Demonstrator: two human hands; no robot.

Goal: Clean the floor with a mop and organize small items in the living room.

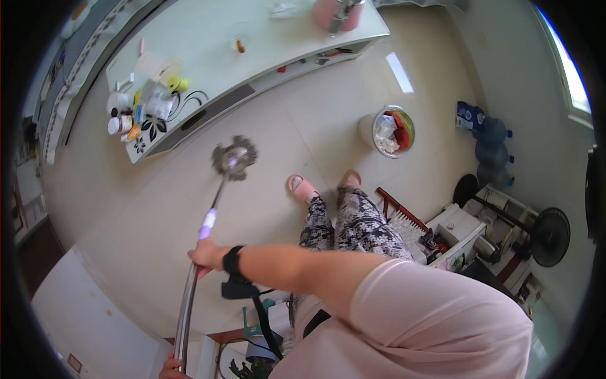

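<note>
A mop with a shiny metal pole [186,317] slants across the left part of the view, with a white and purple sleeve on its upper part. My right hand [208,256] is closed around the pole just below that sleeve, and a black strap circles the wrist. Lower down, at the bottom edge, my left hand [172,368] grips the same pole and is partly cut off by the picture's rim. The grey-brown shaggy mop head [234,158] rests on the pale tiled floor [265,208], near the corner of a white table.
On the long white cabinet [203,57] stand bottles, a yellow cup and a pink pot [338,14]. A filled waste bin [388,132] stands ahead of my pink slippers. Blue water bottles [492,151], a black fan [549,237] and a cluttered white shelf are on the right.
</note>
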